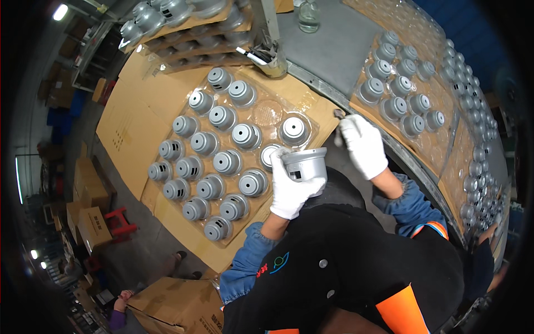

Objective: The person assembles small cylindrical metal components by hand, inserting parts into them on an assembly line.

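Observation:
My left hand (292, 192), in a white glove, grips a silver-grey cup-shaped metal housing (308, 163). The housing is tilted on its side, its wide rim up and a dark square opening in its wall. To its right my right hand (362, 146), also gloved, is closed on a small dark brownish object (339, 113) whose kind I cannot make out. That hand is apart from the housing. Beside my left hand a clear plastic tray (268, 113) bears rows of similar grey housings (226, 162), several with dark slots in their sides.
Cardboard (133, 122) lies under the tray. A holder with pens (273, 64) stands by a metal post, and a bottle of clear liquid (308, 16) on the grey table (334, 42). More housings (395, 107) sit at right. Stacked layers (189, 42) rise at far left. Boxes (172, 303) stand below.

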`<state>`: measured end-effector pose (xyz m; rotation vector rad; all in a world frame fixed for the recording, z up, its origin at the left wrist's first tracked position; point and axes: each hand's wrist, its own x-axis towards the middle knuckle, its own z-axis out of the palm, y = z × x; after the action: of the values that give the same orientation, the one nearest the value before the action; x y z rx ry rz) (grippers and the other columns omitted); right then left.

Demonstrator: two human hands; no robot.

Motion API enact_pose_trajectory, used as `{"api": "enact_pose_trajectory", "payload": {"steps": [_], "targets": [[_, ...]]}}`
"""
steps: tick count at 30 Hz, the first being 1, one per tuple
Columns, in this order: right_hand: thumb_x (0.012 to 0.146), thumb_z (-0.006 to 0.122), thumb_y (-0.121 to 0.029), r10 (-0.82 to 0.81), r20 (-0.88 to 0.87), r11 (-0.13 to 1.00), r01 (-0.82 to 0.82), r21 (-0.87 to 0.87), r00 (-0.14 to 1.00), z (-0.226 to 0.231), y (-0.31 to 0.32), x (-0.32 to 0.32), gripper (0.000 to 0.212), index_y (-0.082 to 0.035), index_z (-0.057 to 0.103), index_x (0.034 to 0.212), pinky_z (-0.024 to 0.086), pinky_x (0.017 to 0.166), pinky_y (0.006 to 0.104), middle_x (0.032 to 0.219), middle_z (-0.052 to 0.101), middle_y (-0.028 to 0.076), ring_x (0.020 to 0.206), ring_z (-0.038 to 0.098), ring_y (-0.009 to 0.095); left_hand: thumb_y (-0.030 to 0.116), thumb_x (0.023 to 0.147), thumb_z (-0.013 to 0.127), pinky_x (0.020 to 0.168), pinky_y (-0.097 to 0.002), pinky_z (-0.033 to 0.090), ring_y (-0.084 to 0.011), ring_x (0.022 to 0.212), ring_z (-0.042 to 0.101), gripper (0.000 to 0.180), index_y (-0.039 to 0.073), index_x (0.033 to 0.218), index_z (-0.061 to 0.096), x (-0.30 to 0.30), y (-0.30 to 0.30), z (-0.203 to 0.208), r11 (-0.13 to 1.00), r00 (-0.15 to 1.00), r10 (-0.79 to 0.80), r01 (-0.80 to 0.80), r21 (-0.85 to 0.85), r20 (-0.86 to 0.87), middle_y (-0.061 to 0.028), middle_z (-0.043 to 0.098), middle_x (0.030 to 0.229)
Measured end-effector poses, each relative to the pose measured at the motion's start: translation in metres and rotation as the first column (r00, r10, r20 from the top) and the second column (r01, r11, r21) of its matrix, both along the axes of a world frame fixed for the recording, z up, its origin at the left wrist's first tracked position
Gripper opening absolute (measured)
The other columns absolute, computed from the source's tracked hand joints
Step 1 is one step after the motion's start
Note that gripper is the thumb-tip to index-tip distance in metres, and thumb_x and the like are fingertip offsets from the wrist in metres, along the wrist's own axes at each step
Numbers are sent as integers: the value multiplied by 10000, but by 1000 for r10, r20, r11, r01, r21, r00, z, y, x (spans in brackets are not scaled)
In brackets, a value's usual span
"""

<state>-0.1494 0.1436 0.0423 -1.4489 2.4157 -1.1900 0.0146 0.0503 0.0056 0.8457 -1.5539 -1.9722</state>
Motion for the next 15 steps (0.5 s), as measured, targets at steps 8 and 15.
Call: {"api": "enact_pose_trajectory", "payload": {"steps": [8,15], "targets": [[833,610,-196,-116,-231,992,122,12,966,-39,-62,3,124,-76,614,797,458,662,433,722,593,139,667,566,330,136,537,849,849,-344,469,-194,980,530,829,32,1202,365,-9,-10,-16,1000,999,-28,27,13,34,-107,508,1075],[923,496,-422,-206,-277,879,302,369,938,-111,-31,-78,378,-72,602,826,468,695,485,708,643,191,722,595,414,174,546,855,905,-369,464,-226,1110,485,955,42,1296,278,-21,-37,-16,935,986,-29,84,344,-161,-140,451,1190]]}}
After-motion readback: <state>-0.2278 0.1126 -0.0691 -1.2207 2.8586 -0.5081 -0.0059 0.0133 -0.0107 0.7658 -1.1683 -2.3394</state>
